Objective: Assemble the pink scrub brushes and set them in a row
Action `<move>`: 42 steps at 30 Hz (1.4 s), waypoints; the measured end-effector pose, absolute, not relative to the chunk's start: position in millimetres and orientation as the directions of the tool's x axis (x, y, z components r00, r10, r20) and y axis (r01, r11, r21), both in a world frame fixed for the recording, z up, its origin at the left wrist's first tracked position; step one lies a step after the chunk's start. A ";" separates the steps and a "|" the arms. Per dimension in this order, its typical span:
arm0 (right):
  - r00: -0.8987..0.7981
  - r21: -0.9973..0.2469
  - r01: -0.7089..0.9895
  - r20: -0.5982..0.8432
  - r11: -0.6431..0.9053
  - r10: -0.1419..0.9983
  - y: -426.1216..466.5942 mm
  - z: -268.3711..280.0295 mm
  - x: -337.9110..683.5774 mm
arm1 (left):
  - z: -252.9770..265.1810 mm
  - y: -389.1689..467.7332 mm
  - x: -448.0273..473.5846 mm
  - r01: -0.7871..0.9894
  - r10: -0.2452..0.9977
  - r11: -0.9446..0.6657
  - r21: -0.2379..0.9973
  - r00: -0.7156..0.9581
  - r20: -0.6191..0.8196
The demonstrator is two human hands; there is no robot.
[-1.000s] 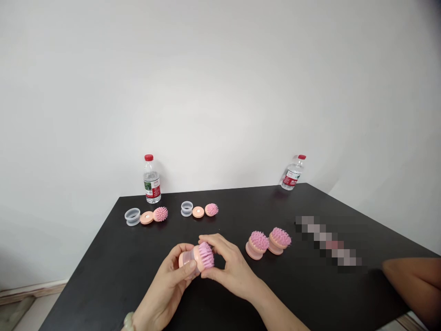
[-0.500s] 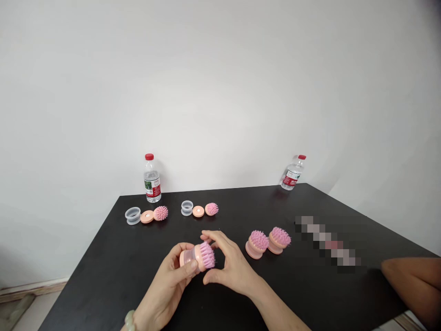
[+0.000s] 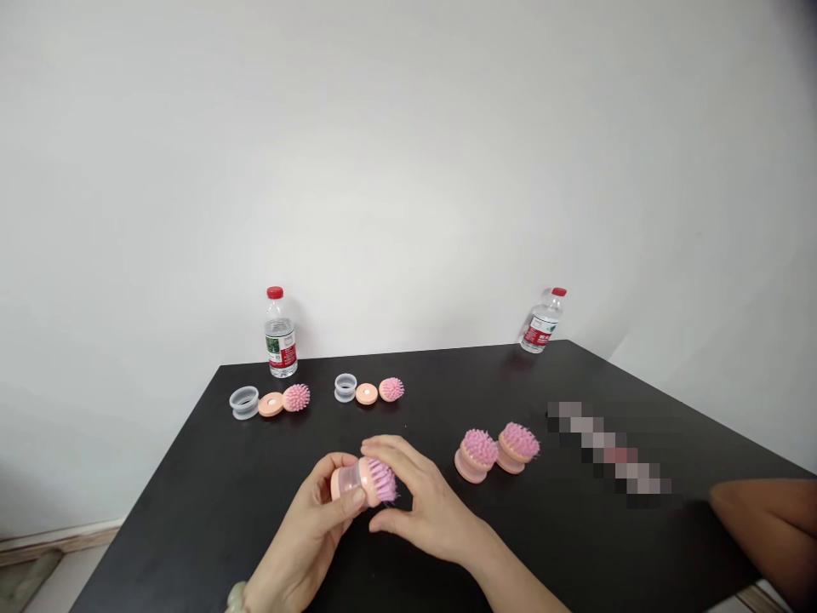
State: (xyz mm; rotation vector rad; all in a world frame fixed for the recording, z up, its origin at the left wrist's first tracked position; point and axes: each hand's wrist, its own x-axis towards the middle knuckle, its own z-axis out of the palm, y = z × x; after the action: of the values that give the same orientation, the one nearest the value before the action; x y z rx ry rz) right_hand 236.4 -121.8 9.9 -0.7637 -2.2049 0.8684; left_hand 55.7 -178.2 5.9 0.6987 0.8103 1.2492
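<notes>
My left hand [image 3: 319, 519] is closed round a small scrub brush [image 3: 350, 481] with a peach base, a clear middle and pink bristles pointing right. The thumb presses on its near side. My right hand [image 3: 425, 494] curves about the bristle end, fingers over its top and thumb just below, apart from the bristles; whether the fingertips touch the brush is hard to tell. To the right of my right hand, two whole brushes of the same kind stand side by side, a nearer brush [image 3: 477, 455] and a farther brush [image 3: 518, 447], bristles up.
On the black table [image 3: 191, 511] lie two rows of brush parts: a clear ring [image 3: 244, 403], peach disc [image 3: 271, 404] and bristle head [image 3: 296, 398], then similar parts [image 3: 367, 393]. Water bottles [image 3: 282, 340] [image 3: 540, 328] stand at the back. Another person's arm [image 3: 766, 519] is at right.
My right hand has moved slightly left and down, its fingers now farther over the brush. My left hand still holds the brush in nearly the same place.
</notes>
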 end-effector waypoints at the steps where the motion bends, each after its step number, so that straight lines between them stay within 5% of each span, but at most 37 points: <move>1: -0.623 -0.733 0.275 0.356 0.622 0.696 -122.7 10.7 235.9 | 5.6 -178.4 55.6 -0.529 0.982 0.186 0.828 0.119 -0.145; 8: -0.531 -0.790 0.377 0.244 0.484 0.811 -120.9 10.9 234.5 | 5.4 -179.6 55.7 -0.457 0.987 0.163 0.874 0.087 -0.138; 17: -0.625 -0.747 0.253 0.359 0.615 0.694 -122.7 13.5 236.6 | 9.4 -179.6 55.5 -0.527 0.979 0.201 0.826 0.126 -0.158; 31: -0.575 -0.802 0.298 0.281 0.517 0.768 -123.4 15.7 236.5 | 7.5 -178.7 57.0 -0.539 0.974 0.219 0.813 0.170 -0.149; 42: -0.542 -0.820 0.236 0.335 0.522 0.771 -124.0 16.6 232.2 | 2.7 -177.9 53.9 -0.325 0.997 0.061 0.944 0.062 -0.043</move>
State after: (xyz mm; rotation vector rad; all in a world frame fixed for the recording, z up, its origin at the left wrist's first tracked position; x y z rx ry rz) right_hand 232.2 -124.0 16.6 -0.8171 -2.0507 0.9608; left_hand 53.9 -177.9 2.7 0.9500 0.9492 1.2711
